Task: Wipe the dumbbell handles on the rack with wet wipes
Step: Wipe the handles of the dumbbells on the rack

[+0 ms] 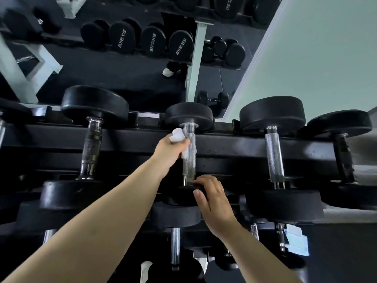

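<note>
A black dumbbell lies across the top shelf of the rack (234, 148), its knurled chrome handle (189, 160) pointing away from me. My left hand (169, 149) holds a crumpled white wet wipe (177, 136) and presses it against the left side of that handle near the far head (188, 114). My right hand (212, 198) grips the near head (183, 196) of the same dumbbell, fingers curled over its top edge.
Other dumbbells lie to the left (90, 148) and right (274, 156) on the same shelf, with more on the shelf below. A wet wipe pack (295, 241) sits at lower right. A mirror behind the rack reflects further dumbbells (151, 41).
</note>
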`<state>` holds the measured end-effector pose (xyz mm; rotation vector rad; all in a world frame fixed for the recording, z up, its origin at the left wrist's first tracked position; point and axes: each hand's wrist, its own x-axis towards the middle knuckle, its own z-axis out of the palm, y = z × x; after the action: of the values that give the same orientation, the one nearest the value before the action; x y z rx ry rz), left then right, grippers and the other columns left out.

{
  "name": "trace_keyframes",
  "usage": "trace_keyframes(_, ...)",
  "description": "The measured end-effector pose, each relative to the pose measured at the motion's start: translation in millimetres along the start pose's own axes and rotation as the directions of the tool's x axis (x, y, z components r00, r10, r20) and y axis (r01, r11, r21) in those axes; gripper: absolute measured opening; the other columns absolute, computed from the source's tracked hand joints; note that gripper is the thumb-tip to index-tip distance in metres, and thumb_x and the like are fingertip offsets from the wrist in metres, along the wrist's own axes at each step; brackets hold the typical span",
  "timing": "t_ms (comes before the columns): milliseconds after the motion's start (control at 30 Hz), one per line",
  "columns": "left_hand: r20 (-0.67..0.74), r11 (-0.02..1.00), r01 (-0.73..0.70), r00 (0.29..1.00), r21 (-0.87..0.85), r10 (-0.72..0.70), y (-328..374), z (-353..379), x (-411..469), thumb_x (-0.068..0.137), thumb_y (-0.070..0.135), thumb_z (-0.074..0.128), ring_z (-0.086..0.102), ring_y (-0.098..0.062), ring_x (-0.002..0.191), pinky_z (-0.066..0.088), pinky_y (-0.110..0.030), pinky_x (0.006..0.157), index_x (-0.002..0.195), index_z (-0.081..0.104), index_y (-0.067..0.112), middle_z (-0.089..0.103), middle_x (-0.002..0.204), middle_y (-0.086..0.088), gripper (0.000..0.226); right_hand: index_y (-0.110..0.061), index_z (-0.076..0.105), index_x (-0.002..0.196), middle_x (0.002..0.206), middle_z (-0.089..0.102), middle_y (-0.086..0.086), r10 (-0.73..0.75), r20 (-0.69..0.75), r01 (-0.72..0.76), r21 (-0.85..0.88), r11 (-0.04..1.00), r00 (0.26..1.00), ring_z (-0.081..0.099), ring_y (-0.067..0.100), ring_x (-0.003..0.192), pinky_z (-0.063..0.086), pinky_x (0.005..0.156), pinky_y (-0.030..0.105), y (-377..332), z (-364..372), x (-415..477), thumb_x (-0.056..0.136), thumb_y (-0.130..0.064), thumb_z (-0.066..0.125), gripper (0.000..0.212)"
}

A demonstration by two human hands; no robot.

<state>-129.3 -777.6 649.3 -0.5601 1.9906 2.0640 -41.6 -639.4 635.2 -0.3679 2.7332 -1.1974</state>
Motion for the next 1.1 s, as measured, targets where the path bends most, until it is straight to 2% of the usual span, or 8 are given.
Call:
trace_keyframes(167, 0.064, 0.982, -0.020, 0.998, 0.187, 0.008, -18.4, -5.6, -35.5, 0.088, 0.009, 0.059, 0.055, -0.005, 0.060, 0.044, -0.011, 0.057, 0.075, 0.055, 0.010, 0.058, 0.067, -0.001, 0.013, -0.007, 0.056, 0.114, 0.119, 0.044, -0.005, -0.005, 0.027, 0.004, 0.011, 1.000, 1.000, 0.033, 0.004, 0.108, 0.023, 0.099, 0.012, 1.0, -1.0, 0.2, 0.075, -0.056, 0.021, 0.071)
trace_keyframes(300, -0.049, 0.978, -0.066, 0.996, 0.196, 0.077, -9.7, -5.7, -30.9, 0.088, 0.012, 0.057, 0.053, -0.008, 0.060, 0.043, -0.013, 0.057, 0.078, 0.056, 0.019, 0.058, 0.063, 0.004, 0.013, -0.009, 0.054, 0.115, 0.118, 0.037, -0.013, 0.005, 0.049, -0.005, 0.000, 1.000, 0.999, 0.029, -0.001, 0.113, 0.024, 0.110, 0.035, 0.8, -1.7, 0.2, 0.074, -0.057, 0.019, 0.073)
trace_keyframes(533, -0.153, 0.971, -0.051, 0.984, 0.235, 0.089, 6.8, 2.7, -38.5, 0.090, 0.020, 0.055, 0.049, -0.002, 0.063, 0.040, -0.018, 0.060, 0.081, 0.052, 0.018, 0.058, 0.060, 0.012, 0.009, -0.013, 0.053, 0.116, 0.115, 0.035, -0.018, 0.004, 0.073, -0.005, 0.014, 1.000, 0.997, 0.029, -0.001, 0.111, 0.023, 0.110, 0.030, 2.5, -4.6, -0.3, 0.071, -0.060, 0.016, 0.075)
trace_keyframes(700, -0.294, 0.989, -0.133, 0.949, -0.062, 0.110, 3.6, -16.9, -71.6, 0.087, 0.015, 0.060, 0.062, -0.016, 0.082, 0.050, -0.030, 0.078, 0.092, 0.058, 0.029, 0.065, 0.083, 0.005, 0.015, -0.025, 0.047, 0.106, 0.110, 0.050, -0.008, 0.081, 0.100, -0.104, 0.248, 0.963, 0.992, 0.047, 0.012, 0.110, 0.031, 0.083, 0.008, -8.4, -22.4, 13.4, 0.089, -0.035, 0.050, 0.020)
trace_keyframes(767, -0.243, 0.956, -0.206, 0.958, -0.207, 0.154, 6.2, -21.3, -88.3, 0.084, 0.014, 0.062, 0.064, -0.013, 0.086, 0.050, -0.025, 0.081, 0.095, 0.059, 0.027, 0.069, 0.087, 0.005, 0.017, -0.023, 0.046, 0.114, 0.113, 0.050, -0.008, 0.055, 0.044, -0.067, 0.343, 0.937, 0.998, 0.048, 0.007, 0.110, 0.033, 0.087, 0.011, -23.1, -30.7, 22.9, 0.090, -0.023, 0.053, 0.026)
trace_keyframes(867, -0.176, 0.923, -0.247, 0.963, -0.295, 0.202, 6.3, -28.5, -110.7, 0.074, 0.020, 0.071, 0.065, -0.016, 0.086, 0.050, -0.027, 0.077, 0.096, 0.063, 0.021, 0.072, 0.088, 0.001, 0.023, -0.021, 0.039, 0.128, 0.115, 0.044, -0.023, 0.063, 0.128, -0.122, 0.524, 0.843, 0.990, 0.047, -0.011, 0.102, 0.039, 0.084, 0.004, -50.4, -30.9, 36.9, 0.089, -0.022, 0.054, 0.042)
trace_keyframes(967, -0.247, 0.922, -0.296, 0.940, -0.248, 0.235, 3.7, -43.5, -121.7, 0.071, 0.015, 0.074, 0.066, -0.009, 0.073, 0.052, -0.019, 0.065, 0.089, 0.064, 0.022, 0.072, 0.076, 0.003, 0.021, -0.014, 0.037, 0.133, 0.133, 0.045, -0.004, 0.115, 0.453, -0.421, 0.666, 0.616, 0.884, 0.051, 0.006, 0.114, 0.043, 0.099, 0.026, -65.8, -18.6, 48.8, 0.087, -0.028, 0.058, 0.053)
trace_keyframes(1100, -0.299, 0.933, -0.309, 0.887, 0.184, 0.352, -1.2, -80.9, -129.4, 0.079, 0.010, 0.068, 0.056, 0.005, 0.067, 0.041, -0.004, 0.058, 0.076, 0.059, 0.031, 0.061, 0.076, 0.012, 0.023, -0.010, 0.056, 0.104, 0.099, 0.065, 0.006, 0.060, 0.617, -0.565, 0.671, 0.480, 0.785, 0.063, 0.018, 0.090, 0.053, 0.079, 0.028, -88.3, 9.3, 54.7, 0.093, -0.012, 0.046, 0.015)
